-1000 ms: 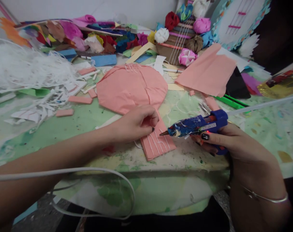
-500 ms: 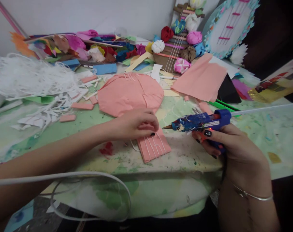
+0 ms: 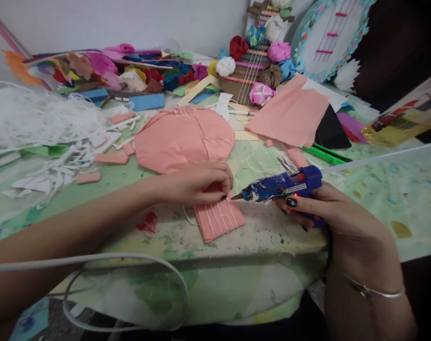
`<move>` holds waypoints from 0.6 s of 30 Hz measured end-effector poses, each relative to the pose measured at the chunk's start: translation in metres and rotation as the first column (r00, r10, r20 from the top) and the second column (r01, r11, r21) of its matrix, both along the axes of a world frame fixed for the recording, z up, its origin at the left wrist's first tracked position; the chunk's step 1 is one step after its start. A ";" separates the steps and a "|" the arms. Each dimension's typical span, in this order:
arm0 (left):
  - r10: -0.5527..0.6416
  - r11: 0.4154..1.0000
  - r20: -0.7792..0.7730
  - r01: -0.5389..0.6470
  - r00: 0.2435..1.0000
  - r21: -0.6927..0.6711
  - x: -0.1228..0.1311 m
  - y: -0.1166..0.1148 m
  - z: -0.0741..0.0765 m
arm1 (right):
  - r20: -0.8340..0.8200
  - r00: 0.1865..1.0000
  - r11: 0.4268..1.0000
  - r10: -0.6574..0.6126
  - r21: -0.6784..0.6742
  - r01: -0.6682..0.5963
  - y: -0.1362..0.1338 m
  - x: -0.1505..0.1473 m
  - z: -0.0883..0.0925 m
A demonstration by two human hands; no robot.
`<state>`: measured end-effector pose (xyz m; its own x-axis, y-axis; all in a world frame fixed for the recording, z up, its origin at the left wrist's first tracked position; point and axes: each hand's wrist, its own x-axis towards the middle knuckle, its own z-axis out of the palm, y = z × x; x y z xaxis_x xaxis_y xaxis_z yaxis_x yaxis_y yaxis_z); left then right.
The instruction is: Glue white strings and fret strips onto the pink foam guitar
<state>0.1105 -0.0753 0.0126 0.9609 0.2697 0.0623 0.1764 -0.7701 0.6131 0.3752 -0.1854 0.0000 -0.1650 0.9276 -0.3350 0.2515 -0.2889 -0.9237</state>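
Head view: a flat, rounded, salmon-pink paper-covered piece [image 3: 185, 142] with a narrow rectangular neck [image 3: 219, 220] is laid on a green-and-white, paint-stained tablecloth [image 3: 268, 232], the neck pointed toward the near edge. Thin white strings [image 3: 220, 219] are run along the neck's end. Its upper part is covered by the left hand [image 3: 203, 184], whose fingers are curled inward; whether anything is pinched there cannot be told. A blue, smeared plastic glue gun [image 3: 282, 187] with a lit red light is gripped in the right hand [image 3: 339, 210], its metal tip held close by the neck's right edge; contact cannot be made out. Salmon-pink strips [image 3: 111, 158] and a tangled white heap of stringy material [image 3: 41, 118] are spread to the left. Beyond the piece, a brown stringed form [image 3: 242, 85] is surrounded by colourful crumpled-paper balls [image 3: 262, 94]. To the right, a black flat rectangular object [image 3: 332, 129] is partly covered by a loose salmon-pink sheet [image 3: 290, 111].
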 end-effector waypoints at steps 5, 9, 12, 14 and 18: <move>-0.021 1.000 0.020 0.020 1.000 0.002 -0.004 0.004 -0.007 | 0.052 0.998 0.999 0.048 -0.010 -0.047 0.003 -0.003 0.000; -0.020 1.000 0.022 0.020 1.000 -0.001 -0.005 0.003 -0.007 | 0.101 0.993 0.998 0.066 0.009 -0.068 0.005 -0.005 0.000; 0.000 1.000 -0.001 0.000 1.000 -0.018 -0.006 0.002 -0.006 | 0.141 0.985 0.994 0.104 0.013 -0.107 0.006 -0.004 -0.001; 0.006 1.000 -0.006 -0.006 1.000 -0.029 -0.006 0.002 -0.005 | 0.155 0.982 0.993 0.111 0.023 -0.116 0.006 -0.004 0.000; 0.010 0.999 0.008 -0.010 1.000 -0.035 -0.006 0.002 -0.006 | 0.144 0.984 0.992 0.106 0.051 -0.114 0.006 -0.005 0.002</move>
<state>0.1050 -0.0730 0.0069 0.9577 0.2814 0.0602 0.1790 -0.7465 0.6408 0.3705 -0.1798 0.0015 -0.2225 0.9253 -0.3072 0.4075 -0.1980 -0.8915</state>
